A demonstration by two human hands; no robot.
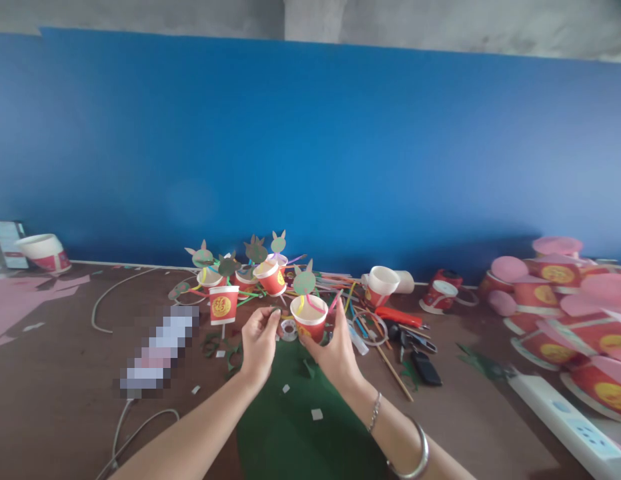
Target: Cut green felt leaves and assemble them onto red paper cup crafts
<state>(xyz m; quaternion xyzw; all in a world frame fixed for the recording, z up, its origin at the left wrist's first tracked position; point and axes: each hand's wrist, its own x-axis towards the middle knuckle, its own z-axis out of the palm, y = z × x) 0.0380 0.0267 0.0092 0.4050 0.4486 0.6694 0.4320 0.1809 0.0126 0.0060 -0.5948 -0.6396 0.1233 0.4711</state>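
Observation:
My right hand (335, 347) grips a red-and-white paper cup (310, 320) from its right side and below. A green paper rabbit head (304, 281) with pointed ears stands up at the cup's far rim. Yellow and pink strips show inside the cup, and a pink strip (336, 301) sticks out beside my right fingers. Left of the cup, my left hand (259, 343) is closed in a pinch; whatever lies between thumb and forefinger is too small to name. A roll of clear tape (289, 329) lies between my hands, behind a green paper sheet (285, 427).
Behind my left hand stand several cups with green animal heads, one red cup (223, 305) nearest. Rightward are white cups (381, 285), a red utility knife (397, 317), keys and a black fob (426, 369). Pink-topped cups (557, 273) and a power strip (565, 413) occupy the far right.

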